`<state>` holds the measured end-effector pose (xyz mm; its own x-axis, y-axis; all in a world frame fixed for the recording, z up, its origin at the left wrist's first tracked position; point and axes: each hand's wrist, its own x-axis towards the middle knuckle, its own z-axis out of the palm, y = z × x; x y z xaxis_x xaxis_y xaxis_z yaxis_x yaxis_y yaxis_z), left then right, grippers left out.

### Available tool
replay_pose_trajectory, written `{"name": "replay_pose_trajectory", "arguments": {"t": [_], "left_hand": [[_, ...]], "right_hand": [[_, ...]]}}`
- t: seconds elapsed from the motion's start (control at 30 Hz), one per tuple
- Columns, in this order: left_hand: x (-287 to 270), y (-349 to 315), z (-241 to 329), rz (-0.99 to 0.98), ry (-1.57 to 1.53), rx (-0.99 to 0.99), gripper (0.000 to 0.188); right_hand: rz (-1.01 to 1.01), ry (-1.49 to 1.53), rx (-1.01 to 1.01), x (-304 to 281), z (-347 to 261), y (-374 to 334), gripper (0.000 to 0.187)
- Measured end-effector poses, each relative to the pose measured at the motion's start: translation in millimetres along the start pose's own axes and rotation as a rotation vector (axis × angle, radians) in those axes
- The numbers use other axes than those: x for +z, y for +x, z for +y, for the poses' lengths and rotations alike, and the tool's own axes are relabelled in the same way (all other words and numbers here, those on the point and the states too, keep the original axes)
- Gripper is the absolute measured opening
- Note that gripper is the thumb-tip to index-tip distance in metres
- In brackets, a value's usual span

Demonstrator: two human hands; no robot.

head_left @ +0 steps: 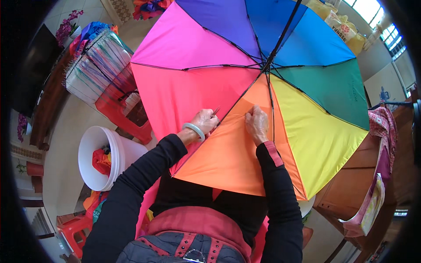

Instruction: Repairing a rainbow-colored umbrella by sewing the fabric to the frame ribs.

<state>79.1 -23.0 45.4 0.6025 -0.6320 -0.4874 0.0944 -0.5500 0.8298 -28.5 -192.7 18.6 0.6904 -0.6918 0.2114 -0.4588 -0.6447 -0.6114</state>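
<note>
pink, violet, blue, green, yellow and orange panels of an open umbrella (256, 94), underside facing up, near edge over the lap, dark shaft (284, 35) rising from the middle. left of the umbrella, a pale box (84, 85), draped with coloured threads (107, 61), with blue and red cloth bunched at the far end; cannot tell how much of it inside. between box and umbrella, a red stool (120, 116). left of the umbrella too, nearer the lap, a white bucket (129, 151), open-mouthed, with crumpled red and yellow fabric (101, 162) inside. past the far right edge of the umbrella, yellow plastic bags (344, 31), contents hidden. on the umbrella's orange panel, the right hand (258, 122), clenched, thumb to forefinger; cannot tell what, if anything, in the pinch. over the neighbouring red-pink panel, the left hand (205, 120), grasping a thin dark tool (216, 111).
</note>
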Motion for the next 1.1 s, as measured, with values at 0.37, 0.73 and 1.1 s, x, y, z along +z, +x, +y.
{"name": "replay_pose_trajectory", "arguments": {"t": [0.37, 0.73, 1.1], "left_hand": [[32, 6, -5, 0.503, 0.772, 0.383, 0.023], [13, 23, -7, 0.155, 0.196, 0.570, 0.017], [-5, 10, 9, 0.066, -0.480, 0.094, 0.014]], "right_hand": [[0.094, 0.338, 0.291, -54, 19, 21, 0.008], [-0.231, 1.516, 0.247, -81, -41, 28, 0.003], [-0.622, 0.423, -0.214, -44, -49, 6, 0.013]]}}
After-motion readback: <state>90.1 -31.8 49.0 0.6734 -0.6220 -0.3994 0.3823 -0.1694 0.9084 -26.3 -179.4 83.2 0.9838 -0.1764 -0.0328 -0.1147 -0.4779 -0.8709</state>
